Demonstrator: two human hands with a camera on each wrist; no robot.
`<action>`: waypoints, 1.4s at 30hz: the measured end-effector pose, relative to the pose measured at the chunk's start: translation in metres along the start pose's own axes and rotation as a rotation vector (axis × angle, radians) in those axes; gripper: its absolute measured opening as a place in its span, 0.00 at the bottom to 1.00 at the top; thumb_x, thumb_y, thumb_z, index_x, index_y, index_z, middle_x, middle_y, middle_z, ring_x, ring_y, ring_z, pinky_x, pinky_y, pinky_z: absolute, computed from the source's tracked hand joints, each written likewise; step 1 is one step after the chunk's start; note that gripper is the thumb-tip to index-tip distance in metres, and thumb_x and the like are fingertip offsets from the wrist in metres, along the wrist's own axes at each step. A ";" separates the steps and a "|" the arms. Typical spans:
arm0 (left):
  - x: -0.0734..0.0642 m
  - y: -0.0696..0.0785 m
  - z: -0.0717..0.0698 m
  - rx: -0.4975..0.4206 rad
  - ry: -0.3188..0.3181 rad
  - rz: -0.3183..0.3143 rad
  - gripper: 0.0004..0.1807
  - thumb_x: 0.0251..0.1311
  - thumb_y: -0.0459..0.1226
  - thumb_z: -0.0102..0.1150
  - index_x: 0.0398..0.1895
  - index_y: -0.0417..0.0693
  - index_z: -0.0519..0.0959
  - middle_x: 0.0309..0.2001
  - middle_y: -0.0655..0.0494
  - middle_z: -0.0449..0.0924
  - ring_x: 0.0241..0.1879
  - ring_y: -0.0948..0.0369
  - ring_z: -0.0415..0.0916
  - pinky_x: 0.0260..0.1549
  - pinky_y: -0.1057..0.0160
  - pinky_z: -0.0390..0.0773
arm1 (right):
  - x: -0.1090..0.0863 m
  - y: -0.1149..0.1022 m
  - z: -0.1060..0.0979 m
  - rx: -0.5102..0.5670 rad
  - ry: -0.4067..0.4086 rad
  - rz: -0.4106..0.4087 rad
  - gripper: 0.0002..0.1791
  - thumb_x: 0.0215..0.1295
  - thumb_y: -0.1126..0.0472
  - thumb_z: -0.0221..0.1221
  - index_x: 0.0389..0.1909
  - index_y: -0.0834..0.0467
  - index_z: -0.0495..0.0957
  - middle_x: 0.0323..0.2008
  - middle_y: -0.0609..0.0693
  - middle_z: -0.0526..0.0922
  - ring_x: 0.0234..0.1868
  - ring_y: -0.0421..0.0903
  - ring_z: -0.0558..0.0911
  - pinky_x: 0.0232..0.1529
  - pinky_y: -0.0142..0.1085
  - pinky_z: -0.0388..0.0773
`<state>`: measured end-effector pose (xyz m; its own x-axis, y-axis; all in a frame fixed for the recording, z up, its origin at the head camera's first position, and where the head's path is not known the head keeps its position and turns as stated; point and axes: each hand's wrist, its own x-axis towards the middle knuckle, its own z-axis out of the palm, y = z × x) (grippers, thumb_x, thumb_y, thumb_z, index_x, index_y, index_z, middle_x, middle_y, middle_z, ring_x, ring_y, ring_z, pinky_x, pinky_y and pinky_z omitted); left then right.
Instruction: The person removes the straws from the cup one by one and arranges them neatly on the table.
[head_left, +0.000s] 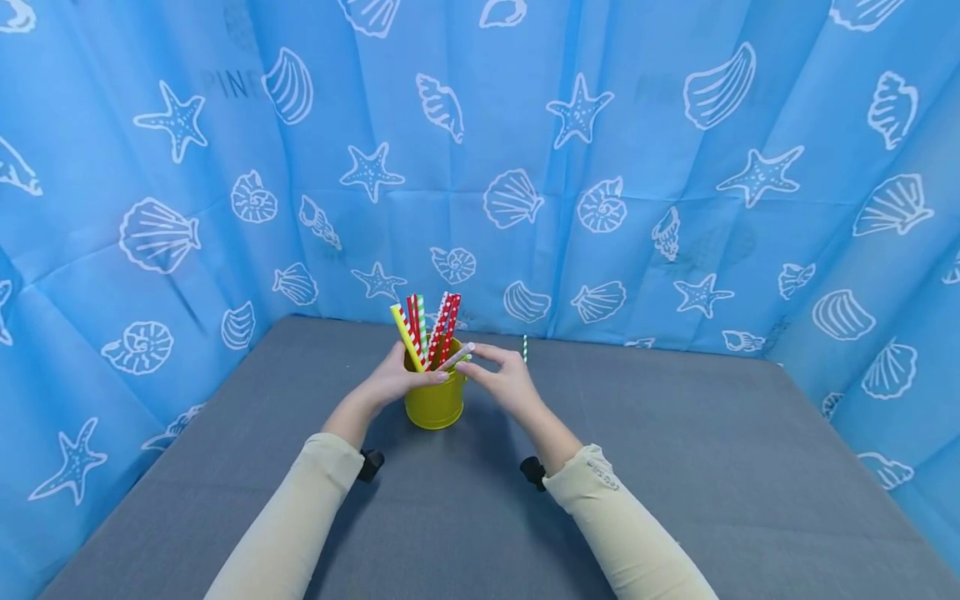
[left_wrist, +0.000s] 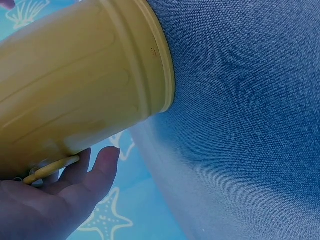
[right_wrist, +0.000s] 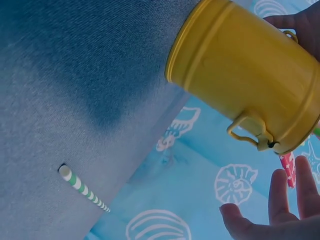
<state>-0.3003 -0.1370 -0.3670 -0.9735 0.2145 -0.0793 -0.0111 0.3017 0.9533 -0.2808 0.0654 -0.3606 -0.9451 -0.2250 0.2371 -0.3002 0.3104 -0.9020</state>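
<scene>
Head view shows a yellow bucket [head_left: 435, 408] standing upright on the gray table [head_left: 660, 475], between two hands. The right hand [head_left: 512, 382] is on its 2 o'clock side. Its thumb and pointing finger are close together and seem to pinch the outer end of a pale straw [head_left: 454, 358]. The right wrist view shows other fingers of that hand spread out, but not the pinch itself, so I cannot tell how tight this grip is.

The pale straw lies at about 10 o'clock from the middle of the right hand. It is long and thin, and it tips from 2 o'clock, at the fingertips, down to 8 o'clock, at the bucket's mouth. That slant looks like what matters most, because the other straws stand much steeper. The yellow straw [head_left: 403, 327] leans to 11 o'clock, and the red spotted straws [head_left: 442, 321] lean to 1 o'clock.

The left hand [head_left: 390, 382] grips the bucket from its 10 o'clock side, with the thumb across the near rim, close to the pale straw's low end. One green-striped straw [head_left: 525, 348] lies alone on the table, at 1 o'clock from the right hand, which is the nearer one.
</scene>
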 end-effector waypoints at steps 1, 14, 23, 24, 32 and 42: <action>0.000 0.000 0.000 -0.001 -0.001 0.000 0.48 0.55 0.43 0.70 0.72 0.47 0.49 0.69 0.43 0.56 0.66 0.45 0.57 0.66 0.40 0.54 | 0.001 0.000 0.001 0.000 0.002 -0.007 0.24 0.64 0.56 0.64 0.58 0.61 0.78 0.58 0.55 0.79 0.62 0.53 0.74 0.60 0.54 0.70; -0.008 0.013 0.000 -0.029 -0.037 -0.007 0.47 0.57 0.39 0.67 0.72 0.42 0.48 0.69 0.39 0.55 0.66 0.43 0.57 0.66 0.41 0.54 | 0.005 0.000 0.003 -0.012 0.012 -0.056 0.14 0.65 0.63 0.62 0.49 0.66 0.83 0.47 0.58 0.84 0.51 0.53 0.82 0.53 0.49 0.77; 0.000 0.000 0.000 -0.024 -0.019 0.032 0.47 0.56 0.41 0.69 0.72 0.46 0.50 0.68 0.43 0.58 0.65 0.46 0.60 0.66 0.42 0.55 | 0.002 -0.011 -0.006 0.001 0.052 -0.023 0.13 0.66 0.65 0.60 0.50 0.65 0.82 0.47 0.57 0.85 0.50 0.52 0.82 0.53 0.46 0.77; 0.000 0.000 0.000 -0.023 -0.019 0.031 0.47 0.56 0.41 0.69 0.72 0.46 0.49 0.68 0.43 0.58 0.65 0.46 0.59 0.66 0.42 0.55 | 0.002 -0.012 -0.008 0.014 0.056 -0.025 0.13 0.66 0.65 0.60 0.50 0.65 0.82 0.47 0.57 0.85 0.51 0.52 0.82 0.54 0.46 0.77; -0.002 0.002 0.000 0.001 -0.006 -0.007 0.49 0.56 0.42 0.69 0.73 0.46 0.47 0.69 0.42 0.55 0.67 0.45 0.56 0.67 0.41 0.54 | -0.001 -0.021 -0.024 0.073 0.115 -0.087 0.13 0.66 0.67 0.61 0.49 0.66 0.82 0.45 0.58 0.85 0.50 0.51 0.82 0.54 0.44 0.77; -0.004 0.004 0.000 0.015 0.007 -0.040 0.48 0.56 0.42 0.69 0.72 0.45 0.47 0.70 0.42 0.54 0.67 0.45 0.55 0.67 0.42 0.53 | -0.004 -0.034 -0.048 0.106 0.238 -0.155 0.16 0.65 0.67 0.62 0.52 0.67 0.79 0.43 0.60 0.85 0.47 0.46 0.84 0.49 0.35 0.79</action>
<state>-0.2966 -0.1372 -0.3632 -0.9739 0.1958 -0.1149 -0.0463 0.3241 0.9449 -0.2736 0.1005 -0.3133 -0.8967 -0.0356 0.4412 -0.4396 0.1884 -0.8782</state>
